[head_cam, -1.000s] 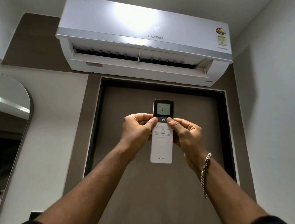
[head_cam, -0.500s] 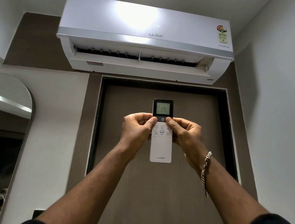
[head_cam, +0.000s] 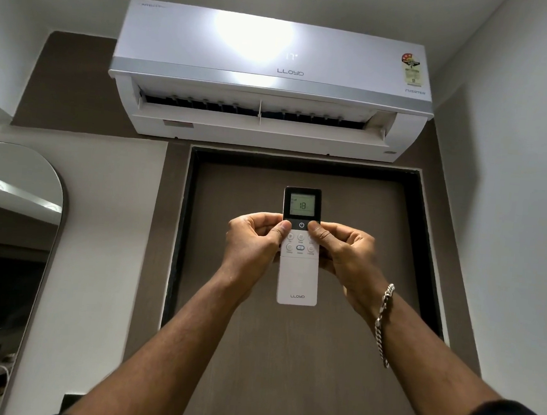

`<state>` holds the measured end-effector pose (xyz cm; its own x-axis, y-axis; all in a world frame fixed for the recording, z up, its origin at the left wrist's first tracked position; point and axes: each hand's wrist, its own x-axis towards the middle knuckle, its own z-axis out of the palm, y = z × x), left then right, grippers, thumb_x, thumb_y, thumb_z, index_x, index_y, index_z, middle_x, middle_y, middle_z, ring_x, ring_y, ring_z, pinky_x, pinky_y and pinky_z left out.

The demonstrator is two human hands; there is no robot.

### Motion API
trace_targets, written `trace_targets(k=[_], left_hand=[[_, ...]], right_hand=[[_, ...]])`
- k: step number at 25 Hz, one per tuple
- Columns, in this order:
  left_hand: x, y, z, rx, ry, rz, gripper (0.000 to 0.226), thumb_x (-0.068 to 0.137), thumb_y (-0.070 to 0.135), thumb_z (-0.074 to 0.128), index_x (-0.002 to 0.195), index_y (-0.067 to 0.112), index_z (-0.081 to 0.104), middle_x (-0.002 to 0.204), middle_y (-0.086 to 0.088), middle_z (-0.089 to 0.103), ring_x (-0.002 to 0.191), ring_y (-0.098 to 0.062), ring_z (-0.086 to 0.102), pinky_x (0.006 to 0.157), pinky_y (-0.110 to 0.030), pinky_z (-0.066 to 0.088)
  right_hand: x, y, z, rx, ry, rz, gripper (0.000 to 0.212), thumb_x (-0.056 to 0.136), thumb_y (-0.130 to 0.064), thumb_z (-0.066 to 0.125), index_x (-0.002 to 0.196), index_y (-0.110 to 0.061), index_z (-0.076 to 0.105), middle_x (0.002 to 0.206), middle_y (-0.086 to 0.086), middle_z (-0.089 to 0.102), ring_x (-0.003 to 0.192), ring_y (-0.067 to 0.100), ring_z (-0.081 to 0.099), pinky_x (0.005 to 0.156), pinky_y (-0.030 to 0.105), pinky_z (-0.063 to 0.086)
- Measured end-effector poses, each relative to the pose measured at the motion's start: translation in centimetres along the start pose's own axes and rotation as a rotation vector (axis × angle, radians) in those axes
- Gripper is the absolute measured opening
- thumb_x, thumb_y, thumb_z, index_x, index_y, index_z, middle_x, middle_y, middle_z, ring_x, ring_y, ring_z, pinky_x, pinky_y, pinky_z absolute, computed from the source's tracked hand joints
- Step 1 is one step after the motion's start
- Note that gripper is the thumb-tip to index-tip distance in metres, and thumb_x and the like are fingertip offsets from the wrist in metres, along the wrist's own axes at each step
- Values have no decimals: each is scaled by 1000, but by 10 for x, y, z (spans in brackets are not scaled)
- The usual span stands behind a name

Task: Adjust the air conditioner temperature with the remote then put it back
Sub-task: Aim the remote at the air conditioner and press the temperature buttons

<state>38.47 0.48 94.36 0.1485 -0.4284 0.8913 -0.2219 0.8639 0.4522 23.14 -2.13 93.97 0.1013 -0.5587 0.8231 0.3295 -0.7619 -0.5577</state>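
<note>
Two-hand grip (head_cam: 300, 242) around upright remote (head_cam: 298, 275)

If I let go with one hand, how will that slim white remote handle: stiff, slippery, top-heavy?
The slim white and black plastic remote looks rigid, with no bend along its length. Its smooth casing may be slippery. The left hand and right hand pinch only its upper half, so its free lower end would probably swing under a one-handed grip.

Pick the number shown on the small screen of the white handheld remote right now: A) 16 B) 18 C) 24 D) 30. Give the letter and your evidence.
B: the lit screen at the dark top end of the white handheld remote reads 18, while the left hand and right hand grip it from both sides below the white wall-mounted air conditioner.
</note>
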Motion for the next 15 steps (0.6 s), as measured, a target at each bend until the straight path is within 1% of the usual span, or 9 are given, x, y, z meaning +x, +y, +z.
trace_targets(k=[2, 5, 10, 11, 13, 15], left_hand=[[-1, 1, 0, -9, 5, -5, 5, 84, 20, 66, 88, 23, 63, 94, -9, 74, 84, -15, 73, 64, -28, 61], [-2, 1, -1, -11, 0, -6, 7, 85, 20, 66, 91, 19, 64, 96, -10, 74, 85, -17, 73, 66, -31, 62], [-3, 4, -1, -17, -6, 11, 5, 85, 20, 66, 86, 24, 63, 90, -4, 74, 80, -11, 74, 61, -25, 60], [-2, 4, -1, -18, -3, 7, 5, 85, 20, 66, 88, 22, 64, 91, -5, 74, 81, -13, 73, 62, -26, 60], [-2, 4, -1, -16, 9, -4, 11, 85, 20, 66, 95, 17, 64, 95, -8, 73, 85, -16, 73, 65, -29, 61], [-2, 3, -2, -16, 7, -5, 10, 85, 19, 65, 94, 18, 64, 96, -8, 73, 86, -17, 73, 66, -29, 61]], right_hand=[[0, 0, 0, 0, -4, -3, 20, 82, -21, 70, 93, -5, 72, 83, 9, 78, 75, 19, 75, 62, 26, 61], [-1, 1, 0, -11, -8, -6, 19, 82, -23, 70, 92, -7, 72, 82, 8, 78, 75, 19, 76, 61, 25, 60], [-2, -1, 1, -15, 2, -15, 13, 83, -24, 69, 84, -12, 72, 77, 3, 79, 74, 17, 76, 58, 22, 58], [-2, -1, 1, -17, 8, -18, 12, 83, -25, 69, 84, -13, 72, 77, 3, 79, 74, 18, 76, 58, 22, 58], [-2, -1, 2, -23, 22, -23, 11, 83, -24, 69, 83, -13, 72, 78, 4, 79, 74, 18, 76, 59, 23, 58], [-3, -2, 3, -23, 32, -31, 10, 83, -24, 70, 82, -14, 73, 77, 3, 79, 73, 18, 76, 59, 23, 58]])
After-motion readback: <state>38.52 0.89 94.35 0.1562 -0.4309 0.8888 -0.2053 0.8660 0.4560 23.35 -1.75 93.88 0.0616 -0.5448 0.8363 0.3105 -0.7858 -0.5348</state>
